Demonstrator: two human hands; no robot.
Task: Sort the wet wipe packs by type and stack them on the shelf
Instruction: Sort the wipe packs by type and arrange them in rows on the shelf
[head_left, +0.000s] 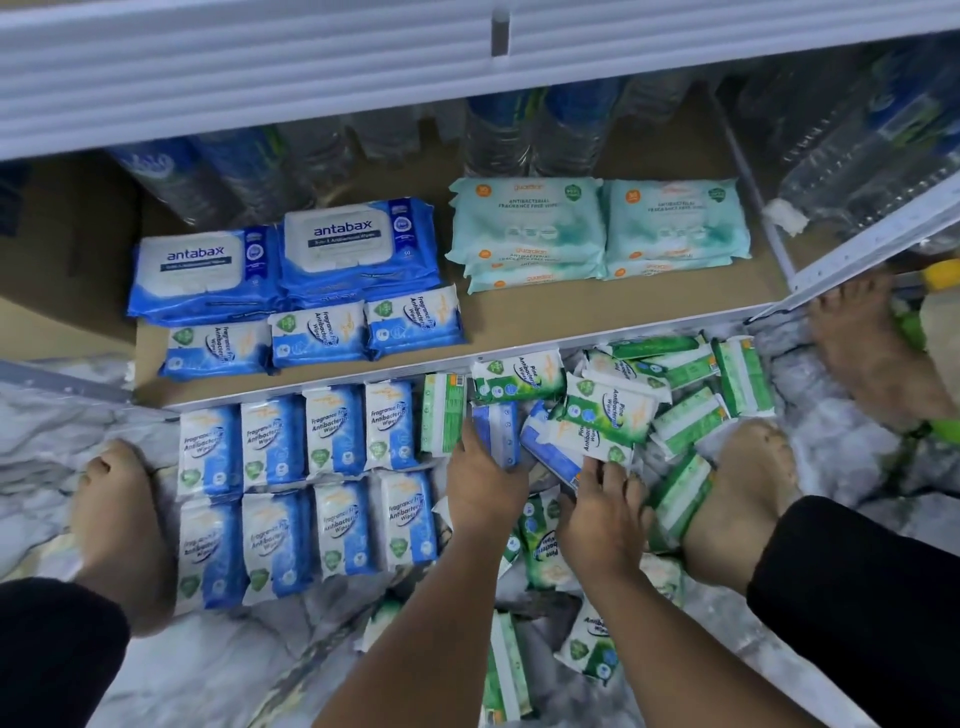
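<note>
L hand (483, 488) centre frame, grips a blue pack (497, 428) at the edge of the green pile (685, 395). R hand (605, 514) just right of it, fingertips on a pine pack (592, 441); grip can't tell. Blue rows (306, 483) on floor lower left. Shelf (519, 322) above holds sorted stacks.

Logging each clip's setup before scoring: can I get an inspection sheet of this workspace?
Surface: shelf board over marbled floor.
Job's things: on shelf, Antabax stacks, teal stacks, three small blue packs; on floor, blue rows, eight packs showing.
Clutter: green packs heaped loose on floor.
Grips: left hand holds a blue pack; right hand touches the heap, hold unclear.
Cables: nothing seen.
Surroundings: water bottles behind; bare feet.
</note>
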